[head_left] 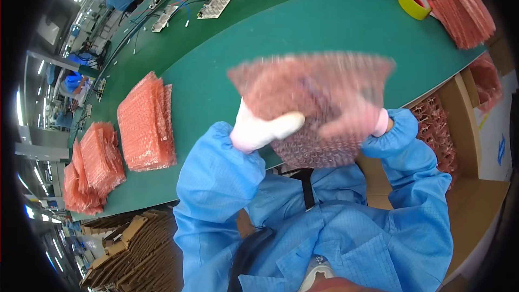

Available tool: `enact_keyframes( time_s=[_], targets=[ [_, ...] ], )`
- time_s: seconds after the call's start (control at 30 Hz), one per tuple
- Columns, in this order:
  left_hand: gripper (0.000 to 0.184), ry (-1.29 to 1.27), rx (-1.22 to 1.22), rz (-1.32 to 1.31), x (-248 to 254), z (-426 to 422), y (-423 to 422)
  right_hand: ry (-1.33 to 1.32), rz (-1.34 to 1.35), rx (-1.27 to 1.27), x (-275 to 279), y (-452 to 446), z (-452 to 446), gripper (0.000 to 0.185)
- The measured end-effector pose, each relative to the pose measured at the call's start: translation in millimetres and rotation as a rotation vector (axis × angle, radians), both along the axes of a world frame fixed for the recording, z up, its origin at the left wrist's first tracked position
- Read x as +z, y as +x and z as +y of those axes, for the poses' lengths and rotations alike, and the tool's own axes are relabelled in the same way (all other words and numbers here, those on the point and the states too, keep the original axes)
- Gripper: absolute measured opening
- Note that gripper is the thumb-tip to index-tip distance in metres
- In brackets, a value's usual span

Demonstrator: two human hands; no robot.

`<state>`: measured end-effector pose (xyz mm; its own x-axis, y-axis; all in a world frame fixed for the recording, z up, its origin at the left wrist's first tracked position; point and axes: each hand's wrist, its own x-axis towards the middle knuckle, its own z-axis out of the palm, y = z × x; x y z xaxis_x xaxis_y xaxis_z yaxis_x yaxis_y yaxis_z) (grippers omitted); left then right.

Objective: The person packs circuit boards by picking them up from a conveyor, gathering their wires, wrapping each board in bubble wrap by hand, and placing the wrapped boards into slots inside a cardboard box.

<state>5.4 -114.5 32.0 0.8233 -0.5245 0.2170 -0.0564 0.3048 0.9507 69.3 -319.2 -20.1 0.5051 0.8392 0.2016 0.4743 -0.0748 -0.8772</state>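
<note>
A pink bubble-wrap bag [286, 75] is held up in front of my body, blurred by motion. My left hand [267, 130], in a white glove, grips it at the lower left, with the thumb across the near face and the fingers behind the film. My right hand [357, 119], gloved too, shows hazily through the film on the right side; whether it is inside the bag or behind it I cannot tell. Its fingers are smeared. A darker patch shows through the middle of the bag, too blurred to name.
Stacks of pink bubble-wrap bags [145, 124] lie on the green table [216, 75] at left. More bags [459, 8] and yellow tape [414, 3] are at far right. Circuit boards [217, 4] with cables lie at the back. A cardboard box [467, 194] stands right.
</note>
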Motion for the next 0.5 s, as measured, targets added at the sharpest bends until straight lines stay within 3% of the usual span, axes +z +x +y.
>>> enact_keyframes(
  time_s=[0.07, 0.1, 0.17, 0.27, 0.33, 0.37, 0.4, 0.5],
  targets=[
    [0.068, -0.152, 0.462, 0.235, -1, -18, -13, -0.329, 0.352, 0.019, 5, -3, 3, 0.078],
    [0.072, -0.115, 0.531, 0.16, -7, -21, -10, -0.144, 0.305, -0.089, -8, -5, 6, 0.069],
    [0.073, -0.132, 0.477, 0.095, -5, -23, -11, 0.358, 0.721, -0.145, 8, -24, 18, 0.06],
    [0.071, -0.149, 0.459, 0.023, -3, -17, -13, 0.361, 0.628, -0.265, -5, -26, 9, 0.056],
    [0.067, -0.029, 0.471, -0.003, -3, -6, -17, 0.372, 0.642, -0.269, -5, -29, 6, 0.058],
    [0.053, 0.06, 0.451, -0.045, -1, -2, -20, 0.368, 0.569, -0.34, -6, -30, 6, 0.063],
    [0.053, 0.066, 0.464, -0.047, -3, 6, -23, 0.368, 0.534, -0.367, -9, -29, 6, 0.066],
    [0.015, 0.503, 0.666, -0.407, -3, 18, -30, 0.511, 0.356, -0.412, -26, -26, 6, 0.071]
  ],
)
